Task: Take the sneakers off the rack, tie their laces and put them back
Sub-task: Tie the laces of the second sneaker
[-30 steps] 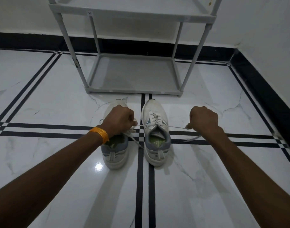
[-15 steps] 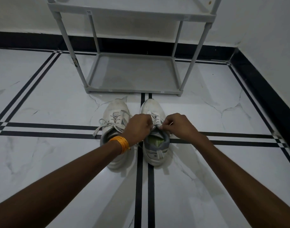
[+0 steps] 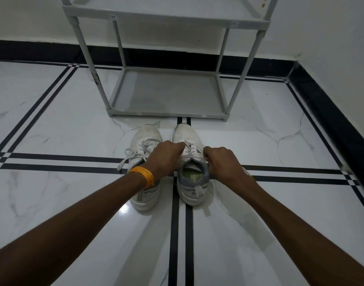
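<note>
Two bare forearms reach forward from the bottom edge over a glossy white marble floor [image 3: 53, 124] crossed by paired black lines. The left wrist wears an orange thread band [image 3: 143, 176]. The left hand [image 3: 164, 156] lies across the gap between the two shoes, its grip curled together at the upper lacing of the right sneaker [image 3: 192, 168], pinching the lace [image 3: 189, 150] there as far as can be seen; the fingertips are turned away, so what exactly they clamp cannot be told. The right hand [image 3: 222, 162] sits at the right side of the same shoe's collar, its grip closed too, thumb and fingers pressed together at the top of the tongue, seemingly on a lace end.

The right sneaker stands upright on the floor, toe pointing away, its grey collar and greenish insole open to view. Just beside it, on the left, the left sneaker [image 3: 145, 141] stands parallel, heel partly hidden under the left wrist, with its laces [image 3: 128, 156] loose and trailing onto the floor.

Beyond the toes stands the grey rack [image 3: 166, 93], its lowest shelf bare, set against a white wall with a black skirting band [image 3: 32, 50].
</note>
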Demonstrator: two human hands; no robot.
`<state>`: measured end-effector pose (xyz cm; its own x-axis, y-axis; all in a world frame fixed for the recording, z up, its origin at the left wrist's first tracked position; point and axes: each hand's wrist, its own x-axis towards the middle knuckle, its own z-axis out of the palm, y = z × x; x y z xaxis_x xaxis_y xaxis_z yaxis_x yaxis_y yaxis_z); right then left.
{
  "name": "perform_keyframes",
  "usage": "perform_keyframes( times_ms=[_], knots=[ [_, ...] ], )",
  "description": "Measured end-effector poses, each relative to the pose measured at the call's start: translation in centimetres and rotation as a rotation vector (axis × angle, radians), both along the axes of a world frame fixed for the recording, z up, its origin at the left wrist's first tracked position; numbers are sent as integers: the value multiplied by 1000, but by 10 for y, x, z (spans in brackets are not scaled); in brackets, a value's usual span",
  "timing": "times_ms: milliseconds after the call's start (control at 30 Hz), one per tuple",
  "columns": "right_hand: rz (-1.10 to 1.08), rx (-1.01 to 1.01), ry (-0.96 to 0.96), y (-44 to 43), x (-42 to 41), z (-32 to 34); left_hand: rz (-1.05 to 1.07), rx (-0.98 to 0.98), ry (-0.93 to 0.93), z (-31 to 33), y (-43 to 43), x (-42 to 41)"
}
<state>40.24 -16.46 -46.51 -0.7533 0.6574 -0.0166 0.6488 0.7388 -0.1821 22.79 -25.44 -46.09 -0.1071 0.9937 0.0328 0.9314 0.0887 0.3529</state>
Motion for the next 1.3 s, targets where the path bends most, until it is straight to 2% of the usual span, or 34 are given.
perform_keyframes(
  times_ms=[300,433,600,667,767,867,1000,1067,1133,1200,1300],
  knots=[
    [-99,-70,69,-7,-2,-8,45,7,-41,-12,-5,-8],
    [-270,-249,131,-5,-7,-11,92,24,-87,-14,-6,-9],
    [-296,-443,52,4,1,-5,128,-44,-89,-6,-8,-10],
    [-316,-612,147,5,5,3,123,-83,-71,1,-9,-14],
    [-337,-877,410,8,6,13,146,-157,-106,18,-12,-27],
    [-349,-1085,643,10,4,15,223,-167,-304,35,-17,-39],
    [-373,-1416,1062,3,-2,9,277,-35,-896,39,-19,-27],
    [-350,-1454,1109,-3,-7,6,272,1,-1159,31,-15,-14],
    [-331,-1382,1074,-5,-13,6,301,54,-1370,22,-10,-2],
    [-354,-1248,999,-5,-18,6,355,122,-1382,14,-6,6],
    [-394,-1147,961,-5,-22,6,360,219,-1267,3,-1,12]
  ],
)
